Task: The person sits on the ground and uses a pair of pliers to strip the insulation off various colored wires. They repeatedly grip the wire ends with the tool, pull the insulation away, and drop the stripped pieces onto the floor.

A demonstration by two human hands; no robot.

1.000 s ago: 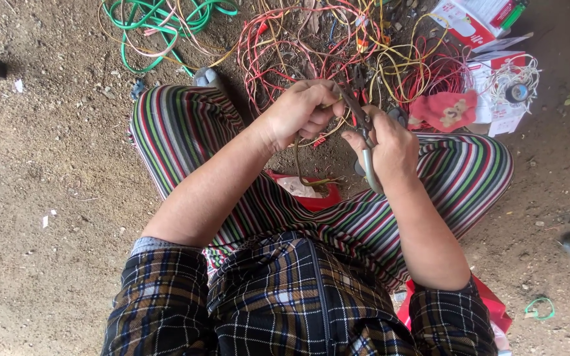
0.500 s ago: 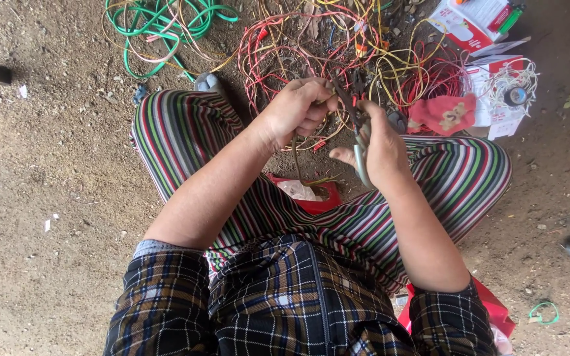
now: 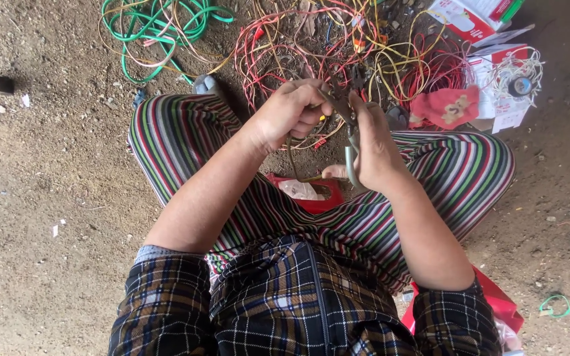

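1. Seated cross-legged on the dirt floor (image 3: pixel 47 165), working over the lap in striped trousers.
2. Left hand (image 3: pixel 291 112) closed in a fist around a short length of wire (image 3: pixel 293 158), pinched near the fingertips, with the loose end drooping toward the lap.
3. Right hand (image 3: pixel 371 151) closed around the grey handles of a pair of pliers (image 3: pixel 348 128), jaws raised to meet the wire right at the left hand's fingertips.
4. Cannot tell whether the plier jaws are biting the wire or only touching it; the tip is too small and partly hidden.
5. Judged as mid-work on a single piece: wire gripped and tool applied, nothing yet set aside in view.
6. Plenty apparently left: a big tangle of red and yellow wires (image 3: pixel 338 46) just beyond the hands, and a green cable coil (image 3: pixel 159 26) farther to the left, untouched.
7. Red plastic bag (image 3: pixel 308 194) between the legs, under the hands; contents unclear.
8. Cardboard boxes (image 3: pixel 496 72) and a red cloth (image 3: pixel 446 105) lying to the right, well apart from the work.
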